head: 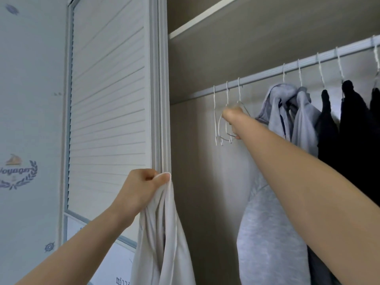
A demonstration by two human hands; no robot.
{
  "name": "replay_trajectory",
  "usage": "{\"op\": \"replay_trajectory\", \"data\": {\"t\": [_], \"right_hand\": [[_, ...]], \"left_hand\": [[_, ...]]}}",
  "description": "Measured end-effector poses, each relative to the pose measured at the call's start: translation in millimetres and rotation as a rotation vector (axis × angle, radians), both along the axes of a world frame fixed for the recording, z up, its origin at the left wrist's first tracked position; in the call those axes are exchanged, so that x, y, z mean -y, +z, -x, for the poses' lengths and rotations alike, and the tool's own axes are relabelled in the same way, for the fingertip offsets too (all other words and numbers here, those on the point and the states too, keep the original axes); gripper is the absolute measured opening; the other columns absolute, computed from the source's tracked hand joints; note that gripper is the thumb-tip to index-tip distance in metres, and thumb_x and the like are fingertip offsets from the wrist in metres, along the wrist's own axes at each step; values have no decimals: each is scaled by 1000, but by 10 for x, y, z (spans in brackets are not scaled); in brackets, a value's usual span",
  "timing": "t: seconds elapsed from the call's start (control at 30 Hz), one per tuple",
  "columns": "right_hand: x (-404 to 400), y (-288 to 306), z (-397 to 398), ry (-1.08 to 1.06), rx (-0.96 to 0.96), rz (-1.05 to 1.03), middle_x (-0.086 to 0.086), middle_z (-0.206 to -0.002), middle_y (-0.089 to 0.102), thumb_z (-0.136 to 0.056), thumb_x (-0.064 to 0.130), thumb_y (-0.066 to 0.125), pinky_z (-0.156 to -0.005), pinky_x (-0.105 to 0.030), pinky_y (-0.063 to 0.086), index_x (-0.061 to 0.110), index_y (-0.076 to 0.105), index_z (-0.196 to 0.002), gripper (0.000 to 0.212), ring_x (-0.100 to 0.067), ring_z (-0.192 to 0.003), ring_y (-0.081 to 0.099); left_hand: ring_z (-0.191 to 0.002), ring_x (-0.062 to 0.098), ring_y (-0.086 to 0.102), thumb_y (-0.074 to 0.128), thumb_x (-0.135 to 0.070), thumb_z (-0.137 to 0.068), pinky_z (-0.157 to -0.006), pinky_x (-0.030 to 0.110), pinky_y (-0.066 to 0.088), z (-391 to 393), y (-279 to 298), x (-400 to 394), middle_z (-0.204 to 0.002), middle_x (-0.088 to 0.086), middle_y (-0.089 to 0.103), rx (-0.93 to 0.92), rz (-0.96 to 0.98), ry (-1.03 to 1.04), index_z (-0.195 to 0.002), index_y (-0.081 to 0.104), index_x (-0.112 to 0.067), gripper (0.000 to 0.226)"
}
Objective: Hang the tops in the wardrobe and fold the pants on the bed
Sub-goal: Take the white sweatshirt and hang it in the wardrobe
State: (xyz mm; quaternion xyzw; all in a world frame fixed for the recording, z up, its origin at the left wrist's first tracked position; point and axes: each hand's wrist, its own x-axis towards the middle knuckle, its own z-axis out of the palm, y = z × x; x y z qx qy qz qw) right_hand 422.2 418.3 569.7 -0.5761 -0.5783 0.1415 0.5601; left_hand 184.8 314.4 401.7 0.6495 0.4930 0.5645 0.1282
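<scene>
From the head camera, the left hand (141, 188) kept a closed grip on a bunched, limp white cotton top (162, 239) beside the louvred wardrobe door (109, 99), while the right hand (232, 120) closed around one of three empty white wire hangers (226, 120) on the pale metal rail (287, 68). The top looked light and floppy, best taken at the shoulders; five garments already hung there.

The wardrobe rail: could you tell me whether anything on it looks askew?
Mostly tidy. The pale grey hooded top sits bunched and lopsided on its white wire hanger. The right hand is among empty white wire hangers.
</scene>
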Motion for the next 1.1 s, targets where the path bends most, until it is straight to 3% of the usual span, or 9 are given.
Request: {"op": "replay_trajectory", "data": {"t": [0.13, 0.23, 0.33, 0.4, 0.53, 0.63, 0.8, 0.93, 1.1], "right_hand": [[-97, -44, 63, -101, -126, -85, -18, -136, 49, -95, 19, 43, -105, -43, 40, 3, 43, -136, 44, -37, -122, 49], [-110, -14, 48, -71, -201, -113, -16, -145, 41, -94, 18, 42, -107, -36, 36, 7, 35, -142, 50, -33, -129, 44], [-53, 69, 2, -16, -109, -120, -15, -137, 47, -99, 15, 34, -88, -28, 34, 0, 39, -140, 44, -30, -124, 47], [1, 113, -34, -16, -84, -142, -9, -117, 47, -99, 15, 33, -84, -25, 32, 0, 41, -139, 43, -21, -105, 47], [169, 118, -40, -4, -152, -198, -10, -104, 48, -94, 14, 43, -78, -27, 37, 5, 46, -130, 37, -22, -91, 47], [313, 8, -39, -31, -73, -284, -11, -95, 48, -85, 22, 41, -63, -31, 42, 13, 47, -110, 28, -26, -84, 47], [850, -552, 74, -161, 140, -339, -10, -90, 50, -97, 29, 36, -68, -31, 36, 12, 42, -105, 20, -25, -79, 51], [1325, -1117, 159, -9, 44, -316, -14, -84, 57, -94, 27, 36, -55, -27, 34, -4, 50, -110, 38, -18, -61, 49], [2203, -1787, 289, 153, -69, -140, -2, -91, 66, -101, 28, 32, -60, -24, 37, 10, 38, -110, 21, -15, -83, 66]], "left_hand": [[-60, 16, 37, 65, -39, -89, -60, 29, 31, 56, -42, -53, -61, 4, 35, -26, 16, -10, -61, 51, -11, 42], [-56, 14, 37, 65, -38, -90, -59, 27, 31, 74, -82, -81, -55, -3, 33, -3, 66, -23, -52, 47, -16, 47], [-58, 14, 39, 64, -38, -91, -60, 26, 33, 84, -111, -92, -57, -1, 36, -4, 84, -20, -56, 52, -13, 44], [-61, 15, 41, 63, -39, -91, -60, 26, 35, 96, -128, -81, -63, 5, 39, -21, 90, -13, -62, 54, -9, 42], [-59, 18, 32, 63, -38, -91, -56, 27, 29, 116, -167, 7, -61, 5, 28, -79, 77, -19, -66, 46, -10, 42], [-51, 13, 25, 61, -36, -93, -54, 25, 26, 99, -182, 69, -57, 0, 23, -152, -3, -36, -59, 34, -13, 49], [-51, 16, 35, 54, -41, -96, -56, 30, 33, 153, -331, 261, -53, 0, 34, -431, -107, 18, -58, 38, -13, 50], [-56, 19, 46, 50, -44, -98, -59, 31, 37, 138, -500, 428, -54, 1, 45, -575, -151, 82, -60, 44, -13, 49], [-65, 30, 55, 51, -43, -97, -67, 38, 48, 128, -784, 582, -57, 8, 51, -551, -129, 90, -67, 55, -1, 52]]}}
